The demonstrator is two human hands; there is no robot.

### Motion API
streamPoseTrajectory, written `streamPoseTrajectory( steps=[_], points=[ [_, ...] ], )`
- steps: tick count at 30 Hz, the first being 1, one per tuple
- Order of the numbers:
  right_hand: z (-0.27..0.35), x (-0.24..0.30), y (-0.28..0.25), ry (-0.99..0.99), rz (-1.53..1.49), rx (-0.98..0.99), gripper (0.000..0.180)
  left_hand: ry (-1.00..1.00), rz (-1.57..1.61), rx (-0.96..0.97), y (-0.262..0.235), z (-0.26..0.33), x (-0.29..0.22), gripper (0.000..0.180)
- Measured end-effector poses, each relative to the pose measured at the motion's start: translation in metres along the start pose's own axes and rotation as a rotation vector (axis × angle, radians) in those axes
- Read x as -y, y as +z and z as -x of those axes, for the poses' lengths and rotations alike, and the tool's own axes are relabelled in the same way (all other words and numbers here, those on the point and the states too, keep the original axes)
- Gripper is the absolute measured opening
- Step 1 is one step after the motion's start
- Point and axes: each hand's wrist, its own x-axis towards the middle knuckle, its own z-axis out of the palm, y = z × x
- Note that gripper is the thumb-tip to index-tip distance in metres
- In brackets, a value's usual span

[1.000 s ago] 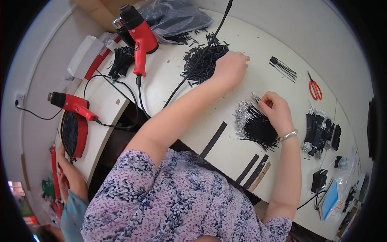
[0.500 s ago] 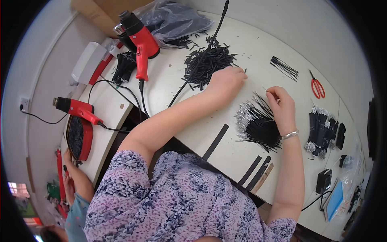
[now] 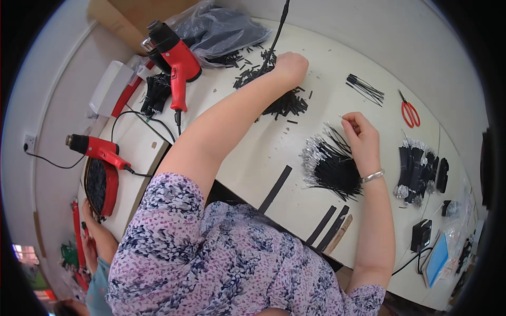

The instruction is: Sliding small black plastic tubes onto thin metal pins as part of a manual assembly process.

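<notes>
Nearest the person, black flat strips are lying on the white table, w/ more strips & a wooden stick just beside the rt forearm.

The right hand is sitting above a big bundle of black wires w/ bare silvery ends. Its fingers are pinching narrow on one thin wire, tip poking out to the left. A silver bracelet is sitting on that wrist, just over the bundle's rt edge.

The left hand is reaching far across, arm stretched out, fingers curled down into a heap of short black tube pieces scattered mid-table. Can't tell whether it's actually gripping any; palm is facing down & hiding the fingertips.

To the rt: tied bundles of black wires, further back red scissors & a small loose bunch of wires, well apart from both hands.

Far left: a red heat gun lying on the table, a grey plastic bag behind it. A 2nd red heat gun is resting on the lower side bench, where another person's hand is showing at the edge.
</notes>
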Motion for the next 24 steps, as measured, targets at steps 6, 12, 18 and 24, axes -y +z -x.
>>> streamPoseTrajectory(
  steps=[6,12,18,24],
  points=[
    [-0.001,-0.002,0.000,0.018,-0.069,0.001,0.008,-0.021,0.086,-0.076,-0.011,0.009,-0.008,0.018],
    [-0.003,-0.006,0.001,0.080,-0.188,-0.025,0.008,-0.231,1.476,-0.114,-0.035,0.057,-0.059,0.013],
    [-0.002,-0.004,0.000,0.053,-0.248,-0.036,0.009,-0.353,2.032,0.188,-0.024,0.101,-0.091,0.018],
    [-0.001,-0.002,0.000,0.031,-0.256,-0.051,0.009,-0.344,2.100,0.275,-0.018,0.100,-0.089,0.019]
  ],
)
